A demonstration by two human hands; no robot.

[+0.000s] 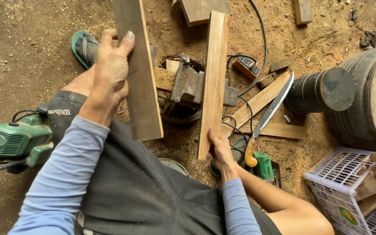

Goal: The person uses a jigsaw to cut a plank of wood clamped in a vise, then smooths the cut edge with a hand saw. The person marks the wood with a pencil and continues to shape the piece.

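My left hand (pixel 112 72) grips a dark wooden plank (pixel 141 82) by its left edge, holding it lengthwise above my knee. My right hand (pixel 220 150) holds the near end of a lighter, reddish-brown plank (pixel 214 78), which runs away from me over a metal vise-like block (pixel 188 85) on the ground. The two planks lie side by side, a short gap apart. I sit in dark shorts and a blue long-sleeved top.
A long curved knife (pixel 270 111) with a yellow handle leans over loose wood strips (pixel 257 102). A green power tool (pixel 16 139) sits at left, a black tyre and cylinder (pixel 327 89) at right, a white plastic basket (pixel 349 187) lower right. Cables cross the sawdust floor.
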